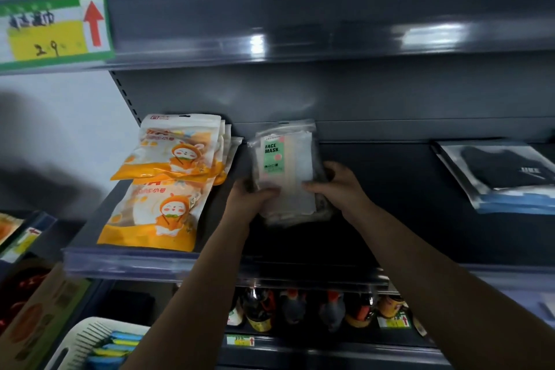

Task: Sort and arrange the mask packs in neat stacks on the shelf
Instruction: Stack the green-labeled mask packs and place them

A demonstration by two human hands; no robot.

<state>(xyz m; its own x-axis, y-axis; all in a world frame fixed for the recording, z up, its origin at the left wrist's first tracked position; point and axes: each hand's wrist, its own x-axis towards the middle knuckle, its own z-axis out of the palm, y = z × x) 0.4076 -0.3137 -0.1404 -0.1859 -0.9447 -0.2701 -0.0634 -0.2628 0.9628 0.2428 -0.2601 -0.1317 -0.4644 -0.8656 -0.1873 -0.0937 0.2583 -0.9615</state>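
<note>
Dark metal shelf | both hands' grip: glossy rectangular mask pack

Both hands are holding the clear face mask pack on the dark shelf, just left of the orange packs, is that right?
Not quite. In the head view, both hands hold the clear face mask pack on the dark shelf, but right of the orange packs.

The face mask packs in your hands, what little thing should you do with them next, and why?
Probably square them up and set them down. Both hands, left and right, grip the clear face mask packs at the lower edge, fanned unevenly, beside the orange packs on the shelf.
</note>
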